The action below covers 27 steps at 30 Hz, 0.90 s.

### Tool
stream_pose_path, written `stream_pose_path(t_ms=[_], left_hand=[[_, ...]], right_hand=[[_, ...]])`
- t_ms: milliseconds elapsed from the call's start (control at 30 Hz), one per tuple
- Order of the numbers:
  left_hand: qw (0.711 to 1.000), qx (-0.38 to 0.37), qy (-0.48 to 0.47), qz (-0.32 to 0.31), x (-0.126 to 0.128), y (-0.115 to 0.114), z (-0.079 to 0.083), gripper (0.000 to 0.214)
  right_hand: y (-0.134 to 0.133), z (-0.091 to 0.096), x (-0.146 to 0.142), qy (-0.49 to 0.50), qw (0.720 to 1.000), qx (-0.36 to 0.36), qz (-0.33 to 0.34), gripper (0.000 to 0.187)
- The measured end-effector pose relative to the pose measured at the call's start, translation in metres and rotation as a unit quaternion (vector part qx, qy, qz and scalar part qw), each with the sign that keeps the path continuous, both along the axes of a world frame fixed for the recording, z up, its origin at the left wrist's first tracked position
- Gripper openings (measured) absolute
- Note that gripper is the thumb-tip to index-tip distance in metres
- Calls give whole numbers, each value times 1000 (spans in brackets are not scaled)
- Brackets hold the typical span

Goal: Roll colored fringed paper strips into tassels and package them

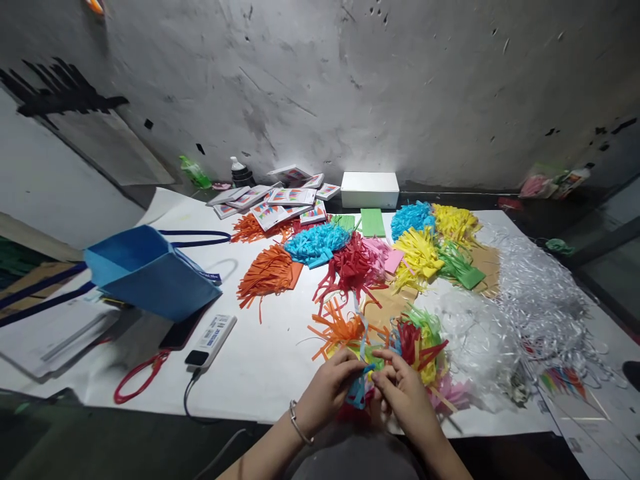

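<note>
At the table's front edge, my left hand [330, 387] pinches a blue paper strip [369, 368] between thumb and fingertips. My right hand [403, 395] is closed on the same bit of blue and yellow paper from the other side; its lower fingers are partly hidden. Light blue strips [356, 392] hang below the pinch. Just behind my hands lie a loose orange fringed bundle [345, 327] and a mixed bundle of red, green and yellow fringe [420, 340]. Whether these join the paper in my fingers, I cannot tell.
Fringed paper bundles, among them orange [270, 270], blue [317, 243], red [353, 263] and yellow [417, 257], spread behind. Clear plastic [480, 340] and silvery shreds [540, 280] lie right. Left are a blue bag [150, 267] and power bank [213, 340]. Printed packets [290, 197] and a white box [370, 190] line the wall.
</note>
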<state>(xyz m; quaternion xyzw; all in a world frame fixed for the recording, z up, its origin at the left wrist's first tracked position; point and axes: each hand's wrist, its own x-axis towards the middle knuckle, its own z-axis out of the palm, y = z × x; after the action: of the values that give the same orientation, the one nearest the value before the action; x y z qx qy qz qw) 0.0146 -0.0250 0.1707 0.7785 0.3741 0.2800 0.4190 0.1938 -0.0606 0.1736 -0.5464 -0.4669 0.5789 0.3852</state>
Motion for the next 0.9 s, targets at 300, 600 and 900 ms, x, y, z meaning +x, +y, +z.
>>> stream_pose_path(t_ms=[300,600,900], left_hand=[[997,21,80,-9,8,-11,-12,22],[986,-38,77,-141,28,-20,-46,21],[972,3,213,104,32,59,-90,27]], right_hand=[[0,-10,-3,-30,999,20,17,35],[6,-33,31,-66,994,62,-58,31],[1,-26,56,31,994,-12,-101,41]])
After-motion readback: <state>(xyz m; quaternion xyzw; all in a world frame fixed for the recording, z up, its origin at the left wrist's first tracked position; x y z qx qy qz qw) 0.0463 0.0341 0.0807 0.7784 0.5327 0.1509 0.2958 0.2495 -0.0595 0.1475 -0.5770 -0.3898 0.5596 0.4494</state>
